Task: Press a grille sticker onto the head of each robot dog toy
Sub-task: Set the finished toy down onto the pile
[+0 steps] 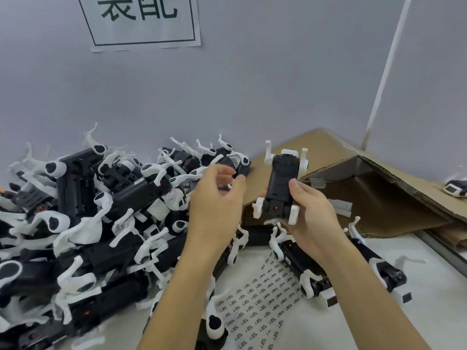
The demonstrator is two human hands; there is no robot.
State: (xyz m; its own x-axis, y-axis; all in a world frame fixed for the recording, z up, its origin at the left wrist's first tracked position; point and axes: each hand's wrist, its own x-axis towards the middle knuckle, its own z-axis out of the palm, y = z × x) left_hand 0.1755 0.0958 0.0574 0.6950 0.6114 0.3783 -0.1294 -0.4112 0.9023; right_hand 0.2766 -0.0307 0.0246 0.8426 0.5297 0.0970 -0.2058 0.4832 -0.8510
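Only partly legible: left hand (217,195) blurred, grip unclear; right hand (309,213) clamped around belly-up robot dog toy (281,184), head hidden.

Right hand (307,213) grips a black robot dog toy (283,185) belly-up at frame centre-right, white legs sticking out. Left hand (217,195) is just left of it, fingers curled (blurred, can't tell if it pinches anything). Pile of toys (88,223) fills the left; sticker sheet (262,299) lies lower centre, cardboard box (366,193) at right.
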